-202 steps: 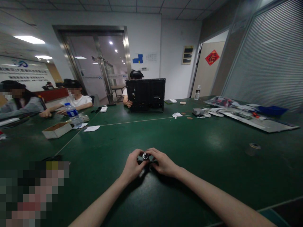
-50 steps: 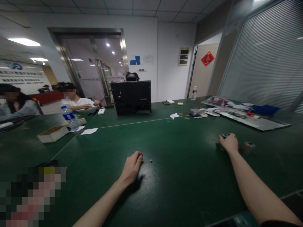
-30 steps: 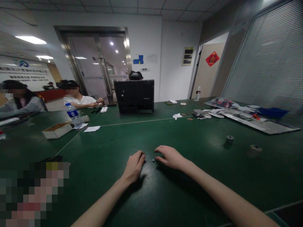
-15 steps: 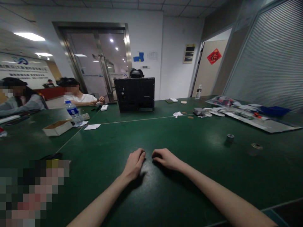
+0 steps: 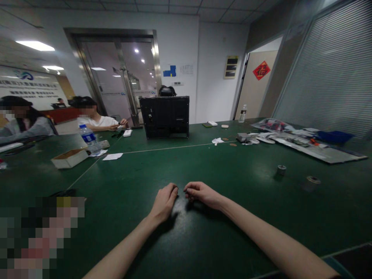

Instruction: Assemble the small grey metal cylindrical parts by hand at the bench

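On the green table (image 5: 139,170), my left hand (image 5: 167,199) rests with its back turned up. Its fingers are curled in and pressed together, so whatever might be under them is hidden. Just to its right, across a narrow gap, my right hand (image 5: 202,193) is held slightly above the surface. Thumb and index finger come together there in a pinch, with the other fingers folded beneath. Anything between those fingertips is too small and dark to make out. A small metal cylinder (image 5: 281,169) and a larger can-like cylinder (image 5: 313,183) stand off to the right.
A black panel-like case (image 5: 164,117) stands upright at the back. Leftward are an open cardboard box (image 5: 69,159), a water bottle (image 5: 88,135) and white paper (image 5: 112,156). A board with parts (image 5: 322,152) and a blue tray (image 5: 334,136) lie far right. Two people sit at the left.
My right hand has lifted a little and moved slightly left; its thumb and fingers have drawn together from a wider curl. My left hand keeps its place.
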Demonstrator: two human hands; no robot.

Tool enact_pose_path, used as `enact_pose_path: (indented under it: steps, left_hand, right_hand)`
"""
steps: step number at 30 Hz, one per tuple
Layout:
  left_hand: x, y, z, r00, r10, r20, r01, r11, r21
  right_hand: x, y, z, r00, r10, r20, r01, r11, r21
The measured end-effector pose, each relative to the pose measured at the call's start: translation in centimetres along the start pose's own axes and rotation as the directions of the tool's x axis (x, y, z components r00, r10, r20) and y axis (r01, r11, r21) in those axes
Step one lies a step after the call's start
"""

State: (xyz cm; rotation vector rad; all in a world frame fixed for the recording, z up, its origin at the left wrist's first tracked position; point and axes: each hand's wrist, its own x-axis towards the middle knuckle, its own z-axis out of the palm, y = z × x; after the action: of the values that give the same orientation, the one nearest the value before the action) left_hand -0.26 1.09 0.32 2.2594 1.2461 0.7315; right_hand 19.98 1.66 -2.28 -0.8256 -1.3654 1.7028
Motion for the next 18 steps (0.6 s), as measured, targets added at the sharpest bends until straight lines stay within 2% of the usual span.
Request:
enact_pose_path:
  steps: [18]
  left_hand:
    - [0.09, 0.24, 0.01, 1.0, -0.019, 0.009, 0.019, 1.0, 0.0]
  right_hand:
    - [-0.01, -0.33, 0.31, 1.0, 0.023, -0.014, -0.022, 0.997, 0.078]
